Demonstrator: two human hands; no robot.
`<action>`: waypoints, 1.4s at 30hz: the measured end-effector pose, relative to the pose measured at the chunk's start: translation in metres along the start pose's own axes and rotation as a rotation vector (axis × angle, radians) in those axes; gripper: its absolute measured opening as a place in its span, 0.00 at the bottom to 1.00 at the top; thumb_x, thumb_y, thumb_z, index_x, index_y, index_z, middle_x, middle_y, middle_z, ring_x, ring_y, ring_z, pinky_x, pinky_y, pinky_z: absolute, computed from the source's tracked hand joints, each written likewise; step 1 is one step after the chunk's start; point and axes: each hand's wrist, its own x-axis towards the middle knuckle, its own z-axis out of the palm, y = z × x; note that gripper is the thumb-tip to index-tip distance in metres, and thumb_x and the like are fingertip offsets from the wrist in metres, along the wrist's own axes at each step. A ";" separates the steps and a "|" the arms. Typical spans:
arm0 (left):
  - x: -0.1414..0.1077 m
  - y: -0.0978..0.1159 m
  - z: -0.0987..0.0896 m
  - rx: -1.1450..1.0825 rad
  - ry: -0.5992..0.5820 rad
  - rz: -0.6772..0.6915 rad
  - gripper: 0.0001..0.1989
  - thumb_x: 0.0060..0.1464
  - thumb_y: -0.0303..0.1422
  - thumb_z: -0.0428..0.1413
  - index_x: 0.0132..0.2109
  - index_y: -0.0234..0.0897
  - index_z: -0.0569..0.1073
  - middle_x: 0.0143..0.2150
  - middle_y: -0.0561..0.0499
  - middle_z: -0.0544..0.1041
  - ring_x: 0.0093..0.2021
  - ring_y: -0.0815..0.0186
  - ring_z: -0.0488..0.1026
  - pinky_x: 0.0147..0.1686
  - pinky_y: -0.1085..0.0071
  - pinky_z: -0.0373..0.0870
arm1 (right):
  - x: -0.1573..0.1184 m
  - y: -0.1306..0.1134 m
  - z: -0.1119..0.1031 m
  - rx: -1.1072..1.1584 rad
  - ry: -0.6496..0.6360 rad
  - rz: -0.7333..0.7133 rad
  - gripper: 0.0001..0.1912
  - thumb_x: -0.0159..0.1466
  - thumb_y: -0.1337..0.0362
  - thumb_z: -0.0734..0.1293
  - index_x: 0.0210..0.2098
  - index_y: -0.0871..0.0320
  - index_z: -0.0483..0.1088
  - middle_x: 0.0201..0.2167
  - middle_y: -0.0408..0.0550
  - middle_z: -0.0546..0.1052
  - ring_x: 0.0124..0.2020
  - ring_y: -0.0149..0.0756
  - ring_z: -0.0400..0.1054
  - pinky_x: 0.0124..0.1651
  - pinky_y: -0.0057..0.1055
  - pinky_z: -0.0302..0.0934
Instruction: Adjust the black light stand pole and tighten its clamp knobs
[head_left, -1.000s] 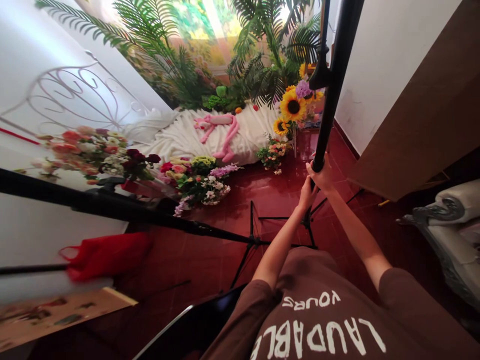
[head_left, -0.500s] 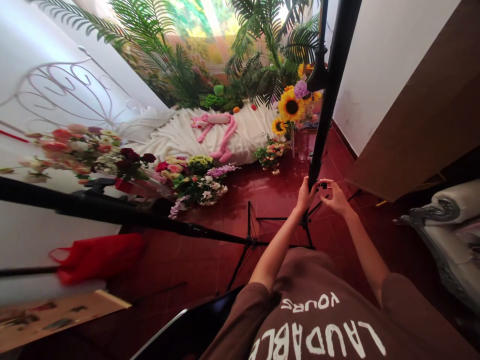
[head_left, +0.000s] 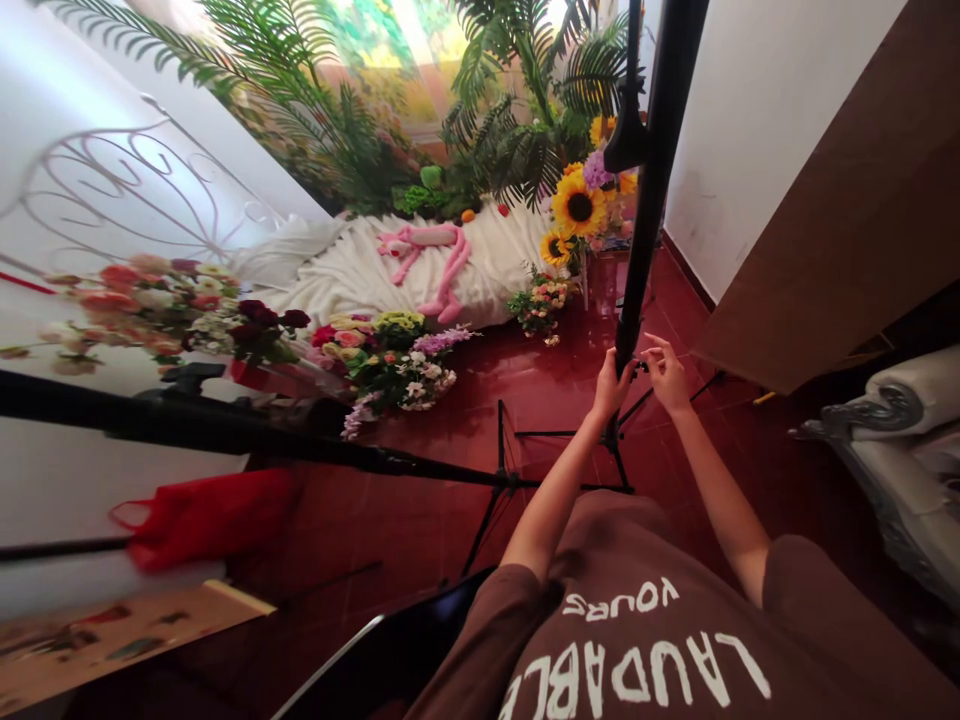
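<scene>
A black stand pole (head_left: 646, 230) rises from the floor in front of me to the top edge of the view. My left hand (head_left: 612, 385) is wrapped round its lower part, above the spread legs. A small black knob (head_left: 640, 367) sticks out from the pole's right side. Just right of that knob is my right hand (head_left: 666, 375), its fingers apart and partly raised, with nothing seen in it. Whether a fingertip touches the knob is unclear.
A second black pole (head_left: 300, 440) slants across the left. Flower bunches (head_left: 409, 365), a pink plush toy (head_left: 431, 240) on white cloth (head_left: 495, 270) and sunflowers (head_left: 580, 207) lie ahead. A red bag (head_left: 210, 515) is left; a carved sofa (head_left: 900, 430) is right.
My right hand has come off the knob, its fingers spreading and lifting. My left hand stays round the pole. The view has shifted slightly.
</scene>
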 end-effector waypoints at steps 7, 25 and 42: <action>-0.001 0.001 -0.001 0.005 -0.016 0.024 0.17 0.59 0.45 0.53 0.48 0.38 0.65 0.35 0.50 0.75 0.31 0.70 0.72 0.34 0.74 0.67 | 0.027 0.018 0.003 0.161 -0.014 0.186 0.26 0.55 0.61 0.69 0.52 0.57 0.68 0.33 0.46 0.75 0.27 0.32 0.67 0.28 0.28 0.64; -0.162 -0.090 -0.228 0.246 0.253 -0.602 0.30 0.50 0.58 0.50 0.41 0.34 0.74 0.39 0.41 0.80 0.37 0.60 0.78 0.42 0.61 0.73 | -0.087 0.072 0.031 0.342 -0.398 0.694 0.03 0.63 0.67 0.63 0.37 0.59 0.67 0.30 0.45 0.76 0.23 0.28 0.74 0.22 0.21 0.66; -0.127 0.026 -0.348 0.264 0.883 -0.037 0.31 0.58 0.59 0.42 0.48 0.38 0.70 0.44 0.44 0.76 0.40 0.67 0.73 0.40 0.71 0.71 | -0.106 0.017 0.134 0.290 -0.914 0.622 0.04 0.60 0.64 0.69 0.33 0.58 0.70 0.26 0.44 0.78 0.23 0.30 0.74 0.23 0.23 0.66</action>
